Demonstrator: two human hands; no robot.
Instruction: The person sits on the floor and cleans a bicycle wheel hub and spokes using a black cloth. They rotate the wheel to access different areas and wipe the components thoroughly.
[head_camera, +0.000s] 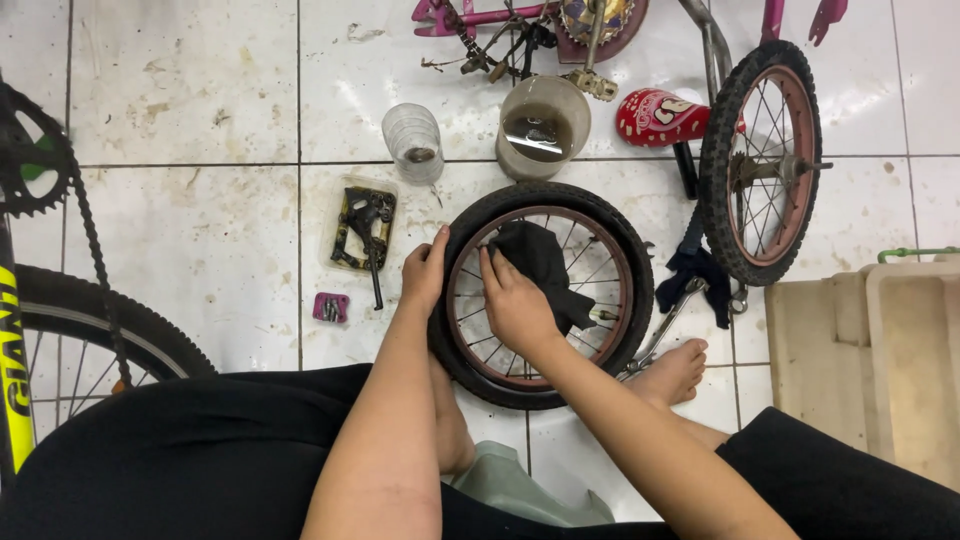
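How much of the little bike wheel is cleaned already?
Done: both small wheels are off the pink bike frame, and the second wheel stands aside. In hand: the left hand steadies the tyre of the flat-lying wheel while the right hand presses a black rag on its rim and spokes. Left: how much rim is clean cannot be told; a cup of murky liquid waits nearby.

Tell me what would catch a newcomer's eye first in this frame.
A small bicycle wheel lies flat on the white tiled floor at centre, the left hand gripping its tyre while the right hand presses a black rag against the rim. A second small wheel stands upright at upper right, beside a red bicycle saddle. Above the flat wheel sits a tub of dark liquid.
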